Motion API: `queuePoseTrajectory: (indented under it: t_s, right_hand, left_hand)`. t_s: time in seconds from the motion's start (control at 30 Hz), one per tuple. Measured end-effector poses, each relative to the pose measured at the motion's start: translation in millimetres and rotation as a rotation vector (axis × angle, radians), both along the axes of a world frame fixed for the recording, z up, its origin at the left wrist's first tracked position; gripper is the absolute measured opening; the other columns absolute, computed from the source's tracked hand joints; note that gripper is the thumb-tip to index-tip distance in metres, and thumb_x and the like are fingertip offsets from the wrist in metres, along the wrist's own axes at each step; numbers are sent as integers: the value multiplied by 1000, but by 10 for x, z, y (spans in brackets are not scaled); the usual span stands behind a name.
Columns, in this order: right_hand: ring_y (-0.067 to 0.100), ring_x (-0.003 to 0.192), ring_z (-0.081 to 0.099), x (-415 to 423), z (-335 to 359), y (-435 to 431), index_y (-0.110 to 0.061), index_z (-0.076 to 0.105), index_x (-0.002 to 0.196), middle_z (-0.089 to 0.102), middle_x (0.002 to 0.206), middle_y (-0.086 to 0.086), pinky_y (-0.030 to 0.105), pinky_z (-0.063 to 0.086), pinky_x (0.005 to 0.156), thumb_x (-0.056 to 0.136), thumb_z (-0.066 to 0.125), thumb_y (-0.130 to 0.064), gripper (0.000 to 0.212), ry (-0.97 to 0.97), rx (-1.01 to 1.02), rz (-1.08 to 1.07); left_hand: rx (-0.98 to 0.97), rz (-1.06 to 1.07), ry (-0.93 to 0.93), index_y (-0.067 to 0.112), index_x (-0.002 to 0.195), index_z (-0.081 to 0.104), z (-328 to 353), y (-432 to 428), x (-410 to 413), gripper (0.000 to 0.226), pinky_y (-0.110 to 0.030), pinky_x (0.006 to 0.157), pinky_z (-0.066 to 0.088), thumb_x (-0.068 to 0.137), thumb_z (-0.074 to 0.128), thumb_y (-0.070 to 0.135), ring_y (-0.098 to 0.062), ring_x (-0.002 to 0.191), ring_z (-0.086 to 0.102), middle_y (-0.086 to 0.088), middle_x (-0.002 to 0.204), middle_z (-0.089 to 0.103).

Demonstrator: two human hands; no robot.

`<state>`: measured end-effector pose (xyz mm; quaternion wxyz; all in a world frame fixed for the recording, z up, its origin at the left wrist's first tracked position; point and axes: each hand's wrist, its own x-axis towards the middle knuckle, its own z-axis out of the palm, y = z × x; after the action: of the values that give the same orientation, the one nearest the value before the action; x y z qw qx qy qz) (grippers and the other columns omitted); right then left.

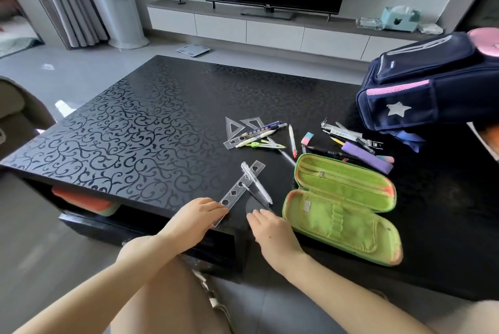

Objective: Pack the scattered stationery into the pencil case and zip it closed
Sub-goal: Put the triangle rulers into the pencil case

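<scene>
On the black scroll-patterned coffee table [135, 131], the left hand [198, 216] is laid with relaxed, uncurled fingers on the near end of a clear plastic ruler with shape cut-outs [237, 189], which runs off toward 1 o'clock. A clear-barrelled pen [258, 185] is laid across that ruler. Just at 3 o'clock of the ruler's near end, a clear half-round protractor [253, 205] is touched by the straight fingertips of the right hand [272, 231]; nothing is gripped. Beside that hand, at its 3 o'clock, the green zip pencil case [351, 228] is spread open and flat. At 12 o'clock of the ruler, set squares and pens [256, 135] are heaped. At the case's 12 o'clock a purple highlighter [364, 157] is seen among more pens, below a navy backpack [421, 85].
</scene>
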<state>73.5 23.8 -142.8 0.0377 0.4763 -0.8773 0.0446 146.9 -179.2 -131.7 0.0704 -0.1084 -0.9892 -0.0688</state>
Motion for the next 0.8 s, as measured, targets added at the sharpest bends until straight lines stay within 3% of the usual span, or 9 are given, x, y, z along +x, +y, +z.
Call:
queuePoseTrajectory:
  t_s: [0.07,0.2,0.27,0.33,0.43,0.5,0.6,0.73,0.8]
  right_hand:
    - [16,57,60,40,59,-2,-18,61,66,59,60,-6,19,35,42,31,79,-1,43,-62,-20,-76]
    - [27,90,58,-18,91,40,-8,61,96,65,92,7,35,47,69,72,58,5,27,-260,-57,-179]
    - [22,74,60,27,146,48,-10,60,75,63,74,3,26,40,53,58,72,2,24,-211,-98,-152]
    - [14,48,55,128,188,43,-19,51,53,53,51,-5,20,24,40,24,78,0,44,-142,-4,-104]
    - [11,42,50,163,131,64,-21,47,49,47,45,-7,20,18,39,14,70,4,48,-66,-48,-113]
    - [14,45,53,104,78,78,-18,48,53,49,49,-5,18,23,38,21,67,9,45,-71,-84,-114]
    - [25,63,65,-3,60,83,-7,63,71,64,66,5,31,53,48,46,61,20,37,-110,-227,-99]
    - [14,48,61,-141,441,153,-11,72,79,64,54,-1,20,44,46,65,56,8,28,-75,-553,-287]
    - [17,62,66,-194,616,275,-9,73,89,72,68,2,25,51,60,80,56,4,23,-192,-757,-414]
  left_hand:
    - [42,-54,34,21,102,71,29,-13,26,47,-22,70,56,59,84,8,-14,85,66,9,102,71]
    - [187,-23,133,20,107,70,200,-49,-9,26,-23,79,54,86,55,24,-11,100,62,7,109,70]
    - [230,0,173,19,106,71,345,-49,-104,34,-25,81,54,88,44,29,-11,100,61,5,107,71]
    - [254,9,215,15,102,72,505,-49,-240,32,-29,81,55,88,47,28,-16,97,64,1,102,72]
    - [254,63,282,10,97,73,761,-36,-467,23,-32,81,55,84,55,17,-19,90,67,-2,95,74]
    - [258,123,329,6,90,73,891,-36,-607,16,-36,76,55,83,58,8,-24,82,67,-8,85,74]
    - [358,271,423,6,93,73,1049,4,-726,13,-34,80,54,85,63,6,-25,84,69,-9,90,74]
    - [670,486,446,13,94,73,1210,162,-691,12,-11,72,46,86,64,16,-5,72,65,3,83,72]
    - [929,535,402,16,88,72,1222,259,-656,9,-8,71,46,86,63,14,-2,67,64,3,77,70]
